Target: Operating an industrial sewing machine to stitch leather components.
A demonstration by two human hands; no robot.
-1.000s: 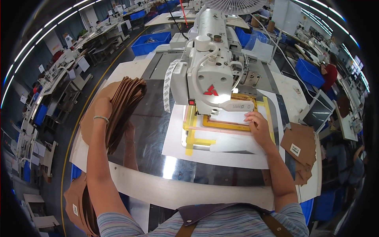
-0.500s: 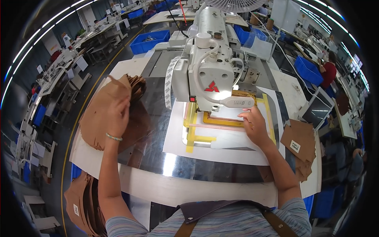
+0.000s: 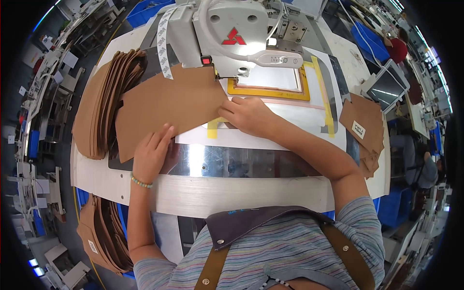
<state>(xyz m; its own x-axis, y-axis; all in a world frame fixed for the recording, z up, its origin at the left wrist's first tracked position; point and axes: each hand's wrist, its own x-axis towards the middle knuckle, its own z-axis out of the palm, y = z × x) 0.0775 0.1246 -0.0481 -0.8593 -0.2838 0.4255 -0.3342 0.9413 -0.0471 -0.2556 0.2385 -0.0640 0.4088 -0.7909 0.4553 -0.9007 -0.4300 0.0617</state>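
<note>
Now a brown panel [image 3: 169, 101] spans the space between both hands

The panel, a thin, matte sheet, fabric or leather I cannot tell, has a notched left edge and a long, straight near edge slanting from hand to hand. It lies over the shiny metal plate [image 3: 232, 162] and the smooth white sheet [image 3: 232, 137]; its far right end reaches the white sewing machine head [image 3: 232, 31] ahead of the hands. The left hand [image 3: 153, 152], fingers outstretched and slightly apart, lies at the near edge; its thumb is hidden, so whether it grips I cannot tell. The right hand [image 3: 246, 116] has its bent fingers drawn together, pinching the right corner. Just beyond the right hand lies a rigid yellow frame [image 3: 270, 94] with rounded corners.

Left of the left hand leans a thick stack [image 3: 99, 106] of similar brown pieces, edges layered like pages. Well to the right of the right hand is a fanned pile [image 3: 357, 113] of smaller brown pieces, the top one bearing a white label.

Half a second ago the left hand was at the stack, lifting a top piece, and the right hand was by the frame's right side. The panel has since come across to the plate, the right hand has moved left to meet it, and the view has tipped downward.
</note>
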